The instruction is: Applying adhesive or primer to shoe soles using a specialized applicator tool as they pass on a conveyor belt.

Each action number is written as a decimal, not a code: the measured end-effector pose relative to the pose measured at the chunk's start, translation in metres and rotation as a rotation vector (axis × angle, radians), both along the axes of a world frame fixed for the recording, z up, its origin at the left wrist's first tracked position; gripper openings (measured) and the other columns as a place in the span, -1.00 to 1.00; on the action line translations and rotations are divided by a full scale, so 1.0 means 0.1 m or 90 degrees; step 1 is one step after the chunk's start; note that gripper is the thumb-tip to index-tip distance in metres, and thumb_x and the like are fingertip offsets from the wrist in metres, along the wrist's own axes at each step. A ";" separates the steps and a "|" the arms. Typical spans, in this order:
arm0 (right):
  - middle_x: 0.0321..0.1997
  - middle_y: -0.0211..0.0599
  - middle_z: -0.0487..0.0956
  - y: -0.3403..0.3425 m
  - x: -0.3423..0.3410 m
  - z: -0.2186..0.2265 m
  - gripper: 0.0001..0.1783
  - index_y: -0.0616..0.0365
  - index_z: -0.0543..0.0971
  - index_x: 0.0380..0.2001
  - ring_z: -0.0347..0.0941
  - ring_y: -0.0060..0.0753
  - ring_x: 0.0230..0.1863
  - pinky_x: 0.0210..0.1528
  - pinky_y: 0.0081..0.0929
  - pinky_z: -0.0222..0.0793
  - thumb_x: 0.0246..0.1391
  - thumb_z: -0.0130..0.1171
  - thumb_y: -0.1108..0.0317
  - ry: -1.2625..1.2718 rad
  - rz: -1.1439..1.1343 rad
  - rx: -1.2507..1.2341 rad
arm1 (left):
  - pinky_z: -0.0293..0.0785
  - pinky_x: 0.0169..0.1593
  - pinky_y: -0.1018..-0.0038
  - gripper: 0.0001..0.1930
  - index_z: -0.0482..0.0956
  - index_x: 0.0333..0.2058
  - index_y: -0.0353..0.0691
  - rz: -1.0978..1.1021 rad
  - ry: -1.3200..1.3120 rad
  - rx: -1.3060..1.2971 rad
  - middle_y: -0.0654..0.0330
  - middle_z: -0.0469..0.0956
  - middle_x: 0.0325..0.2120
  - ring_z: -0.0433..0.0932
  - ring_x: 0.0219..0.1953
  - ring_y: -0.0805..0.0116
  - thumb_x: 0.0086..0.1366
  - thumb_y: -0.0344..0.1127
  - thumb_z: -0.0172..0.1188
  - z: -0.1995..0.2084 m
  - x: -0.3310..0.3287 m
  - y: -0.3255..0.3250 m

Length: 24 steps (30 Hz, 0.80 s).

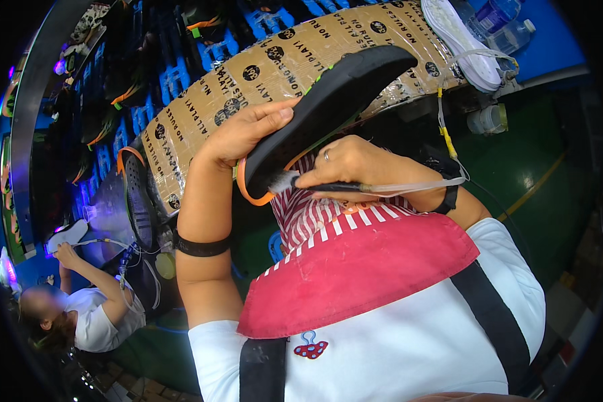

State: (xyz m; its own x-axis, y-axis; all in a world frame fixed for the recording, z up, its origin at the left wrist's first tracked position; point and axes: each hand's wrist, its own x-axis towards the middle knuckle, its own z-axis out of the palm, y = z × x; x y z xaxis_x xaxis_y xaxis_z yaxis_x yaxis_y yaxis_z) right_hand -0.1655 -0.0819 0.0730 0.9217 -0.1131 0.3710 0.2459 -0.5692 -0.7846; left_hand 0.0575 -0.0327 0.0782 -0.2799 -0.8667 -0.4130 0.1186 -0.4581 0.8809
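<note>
Left hand [244,130] is gripping a black shoe sole [325,107] from the left side, fingers wrapping over its edge, grip closed on it and holding it up tilted, toe end pointing up-right, heel end low near the chest. The sole is showing an orange rim [244,191] at the lower end and a thin green line along its edge. Right hand [352,164] is pinching a brush [315,184], grip tight on the handle, a ring showing on one finger; the whitish bristles are touching the lower end of the sole just beside the orange rim. A clear tube [415,187] is running from the brush handle to the right, past the wrist, and up along a yellow-taped line [444,130]. Both wrists are wearing black bands. The sole is being held in the air over the person's lap, in front of a red-and-white striped apron [355,261], not resting on anything. Behind it a tabletop edge wrapped in printed brown tape [201,107] is curving across the view. A white sole [465,43] and plastic bottles [502,23] are lying at the upper right, well apart from the hands. Blue racks [174,74] with dark shoes are sitting beyond the tape. At lower left another person [94,315] in a white shirt is working on a white sole [67,234].
</note>
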 end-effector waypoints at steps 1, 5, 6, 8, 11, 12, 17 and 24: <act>-0.43 -0.09 0.58 0.00 -0.02 -0.01 -0.74 0.20 0.59 -0.28 0.50 -0.09 -0.44 -0.35 -0.38 0.41 -0.12 0.26 0.40 0.022 0.041 -0.022 | 0.40 -0.05 0.60 -0.56 0.36 0.08 -0.31 -0.016 -0.007 0.015 0.17 0.51 -0.14 0.48 -0.14 0.50 0.32 -0.16 0.01 0.00 0.00 0.01; -0.49 -0.08 0.56 -0.04 -0.04 0.07 -0.76 0.16 0.60 -0.29 0.49 -0.10 -0.48 -0.41 -0.38 0.39 -0.13 0.27 0.42 -0.008 0.078 0.095 | 0.40 -0.06 0.59 -0.56 0.36 0.08 -0.30 -0.021 -0.073 -0.011 0.17 0.51 -0.15 0.48 -0.15 0.49 0.32 -0.16 0.01 -0.03 0.03 0.04; -0.50 -0.09 0.56 -0.03 0.00 0.04 -0.76 0.13 0.61 -0.30 0.49 -0.12 -0.50 -0.44 -0.39 0.37 -0.13 0.28 0.42 -0.046 0.042 0.064 | 0.40 -0.06 0.59 -0.57 0.36 0.08 -0.30 -0.013 -0.057 -0.003 0.16 0.51 -0.14 0.48 -0.15 0.49 0.31 -0.17 0.01 -0.03 0.03 0.04; -0.49 -0.10 0.56 -0.01 0.00 -0.05 -0.77 0.12 0.61 -0.30 0.49 -0.12 -0.51 -0.45 -0.40 0.37 -0.13 0.27 0.42 -0.011 0.024 0.036 | 0.40 -0.06 0.58 -0.57 0.37 0.08 -0.30 -0.007 -0.043 0.003 0.15 0.51 -0.14 0.48 -0.15 0.49 0.31 -0.18 0.02 -0.02 0.02 0.03; -0.54 -0.14 0.54 -0.06 -0.05 -0.08 -0.77 0.12 0.61 -0.31 0.47 -0.14 -0.56 -0.47 -0.41 0.35 -0.14 0.28 0.42 -0.017 0.013 0.004 | 0.41 -0.05 0.57 -0.58 0.36 0.07 -0.33 0.030 -0.019 -0.019 0.14 0.51 -0.13 0.49 -0.14 0.48 0.33 -0.19 -0.03 -0.09 0.05 0.06; -0.55 -0.16 0.54 -0.11 -0.07 -0.05 -0.77 0.13 0.62 -0.32 0.46 -0.17 -0.56 -0.47 -0.41 0.35 -0.16 0.29 0.41 -0.023 0.037 0.043 | 0.41 -0.04 0.56 -0.58 0.35 0.07 -0.34 0.114 0.028 -0.010 0.14 0.50 -0.12 0.49 -0.13 0.46 0.34 -0.18 -0.06 -0.17 0.10 0.10; -0.51 -0.25 0.59 -0.16 -0.16 0.09 -0.74 0.19 0.63 -0.32 0.48 -0.47 -0.50 -0.44 -0.59 0.35 -0.20 0.34 0.45 -0.025 -0.100 0.228 | 0.36 0.07 0.41 -0.56 0.20 0.14 -0.33 0.441 0.210 -0.259 0.07 0.38 0.03 0.42 0.01 0.30 0.37 -0.23 -0.15 -0.44 0.06 0.26; -0.32 -0.11 0.59 -0.20 -0.19 0.12 -0.68 0.34 0.58 -0.26 0.50 -0.39 -0.33 -0.26 -0.58 0.36 -0.18 0.28 0.47 -0.066 -0.204 0.324 | 0.05 0.24 0.03 -0.46 0.14 0.19 -0.22 0.460 0.071 -0.311 0.09 0.21 0.17 0.18 0.21 0.28 0.32 -0.04 -0.16 -0.93 0.13 0.42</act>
State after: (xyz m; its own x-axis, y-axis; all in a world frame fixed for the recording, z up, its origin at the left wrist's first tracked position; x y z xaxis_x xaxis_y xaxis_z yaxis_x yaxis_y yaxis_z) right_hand -0.1845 -0.1023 0.0851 0.7740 -0.5659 0.2841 0.2142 -0.1882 -0.9585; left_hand 0.0706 0.0095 -0.0149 0.3895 -0.9198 0.0468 0.3313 0.1873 0.9248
